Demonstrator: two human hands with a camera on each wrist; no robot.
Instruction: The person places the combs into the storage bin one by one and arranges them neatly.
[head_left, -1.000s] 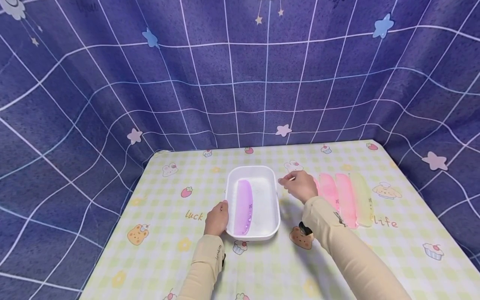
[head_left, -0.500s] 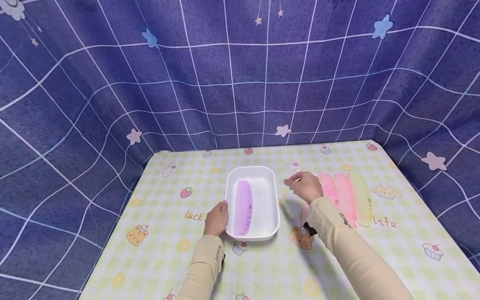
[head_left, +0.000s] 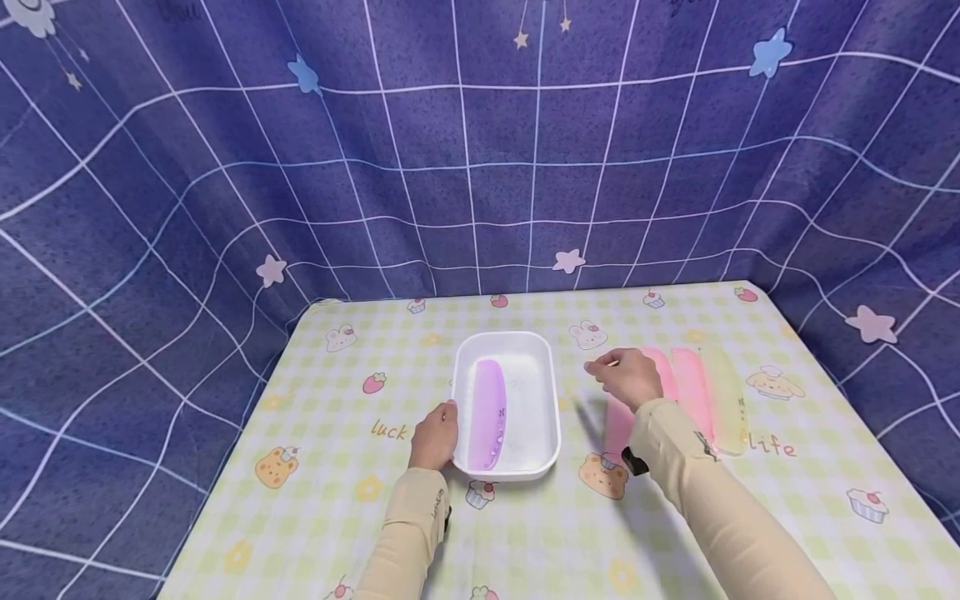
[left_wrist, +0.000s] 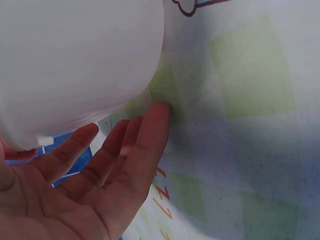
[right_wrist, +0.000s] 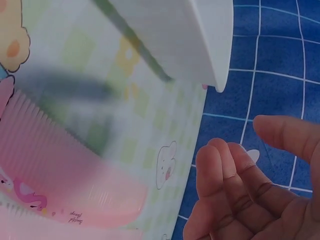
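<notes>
A white plastic tray (head_left: pixel 531 425) stands on the table with a purple comb (head_left: pixel 487 417) lying lengthwise in its left half. At the tray's left side my left hand (head_left: pixel 435 437) holds the rim; in the left wrist view its fingers (left_wrist: pixel 150 135) lie along and below the outer wall. My right hand (head_left: pixel 628 377) hovers right of the tray, fingers loosely bent, with a gap between thumb and fingertips and nothing held. Beneath and beside it lie pink combs (head_left: pixel 692 387), partly covered by hand and sleeve. The right wrist view shows a pink comb (right_wrist: pixel 95 187) with a flamingo print.
A pale green comb (head_left: pixel 723 400) lies at the right end of the comb row. The checked tablecloth (head_left: pixel 315 533) covers the table. A blue grid-patterned curtain (head_left: pixel 495 192) hangs behind the table and at both sides.
My right hand has moved away from the tray's right rim, rightward over the pink combs. The left hand, the tray and the purple comb stay in place.
</notes>
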